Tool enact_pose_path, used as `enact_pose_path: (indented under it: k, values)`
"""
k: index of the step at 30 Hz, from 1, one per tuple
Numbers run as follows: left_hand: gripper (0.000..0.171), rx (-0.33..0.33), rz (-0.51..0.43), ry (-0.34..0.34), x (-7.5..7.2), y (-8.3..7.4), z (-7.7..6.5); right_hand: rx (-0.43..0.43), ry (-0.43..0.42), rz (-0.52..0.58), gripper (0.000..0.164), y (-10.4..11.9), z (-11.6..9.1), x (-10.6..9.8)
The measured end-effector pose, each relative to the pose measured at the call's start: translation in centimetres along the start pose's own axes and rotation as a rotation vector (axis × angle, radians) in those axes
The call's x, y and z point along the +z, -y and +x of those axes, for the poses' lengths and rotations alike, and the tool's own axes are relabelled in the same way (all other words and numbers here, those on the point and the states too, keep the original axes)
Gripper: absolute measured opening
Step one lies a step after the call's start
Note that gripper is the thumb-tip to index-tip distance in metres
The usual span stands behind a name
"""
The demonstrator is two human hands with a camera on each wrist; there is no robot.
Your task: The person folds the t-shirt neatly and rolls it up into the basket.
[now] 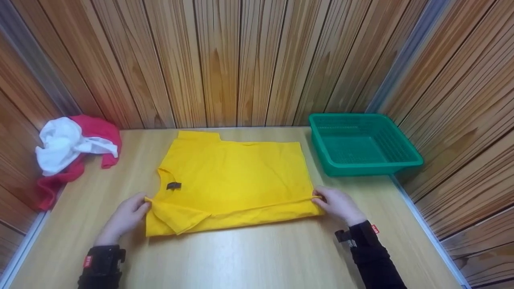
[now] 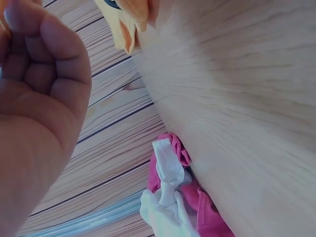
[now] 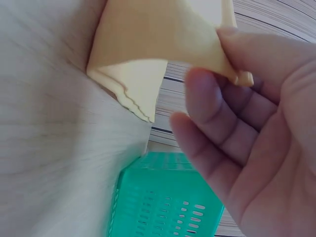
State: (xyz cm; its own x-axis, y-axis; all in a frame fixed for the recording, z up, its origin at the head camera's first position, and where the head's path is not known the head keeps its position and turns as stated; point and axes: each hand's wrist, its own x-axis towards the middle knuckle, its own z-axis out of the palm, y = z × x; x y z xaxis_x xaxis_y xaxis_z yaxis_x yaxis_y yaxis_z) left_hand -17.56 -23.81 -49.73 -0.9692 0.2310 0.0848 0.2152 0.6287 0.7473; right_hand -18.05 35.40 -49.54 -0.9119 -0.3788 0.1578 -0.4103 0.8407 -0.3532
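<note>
A yellow T-shirt (image 1: 245, 172) lies sideways on the table, its collar with a dark label to the left and its hem to the right. The near side is folded over in a long strip, with a sleeve lying on top at the left. My left hand (image 1: 127, 212) pinches the folded edge near the shoulder. At the hem end, my right hand (image 1: 337, 204) pinches the other end of that edge between thumb and fingers. In the right wrist view, the shirt's edge (image 3: 163, 44) curves up off the table into the right hand (image 3: 256, 118).
A green plastic basket (image 1: 365, 165) stands at the back right, beside the shirt's hem. White cloth (image 1: 60, 144) and red cloth (image 1: 100, 132) lie crumpled together at the far left. Wood-patterned walls (image 1: 217, 60) enclose the table (image 1: 241, 261) at the back and sides.
</note>
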Motion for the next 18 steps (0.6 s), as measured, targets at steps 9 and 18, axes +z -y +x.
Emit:
enact_pose_path:
  k: [9,18]
  values:
    - [0.009,-0.060,0.038,-0.044,0.0,-0.7,0.9,0.047,-0.105,-0.059,0.014,0.4,0.8,0.4]
    - [0.012,-0.074,0.038,-0.121,0.1,-1.9,2.0,0.082,-0.146,-0.081,0.013,0.2,1.4,0.7]
